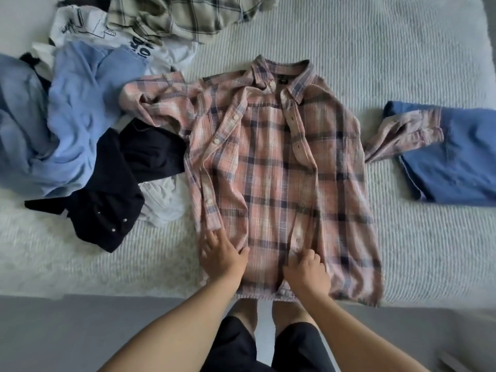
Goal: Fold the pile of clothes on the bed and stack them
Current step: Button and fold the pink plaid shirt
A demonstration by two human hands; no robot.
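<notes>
1. Centrally in the frame, a pink plaid shirt (281, 183) was laid face up on the bed (402, 49), collar toward the top, hem at the bed's lower edge.
2. The shirt's front was left unbuttoned, with both plackets turned back and the inside showing down the middle.
3. The left hand (222, 253) was pressed flat on the lower left front panel, fingers straight and spread.
4. The right hand (306, 272) was set on the lower right placket, fingers curled into the cloth; whether a fold was pinched could not be told.
5. One sleeve was bunched toward the upper left of the shirt; the other was stretched to the right, its cuff laid on folded jeans (456, 157) at the right edge.
6. At the left and upper left, an unfolded pile (80, 103) was seen: light blue garments, a dark button-up, white pieces and a beige plaid shirt (174, 20).
</notes>
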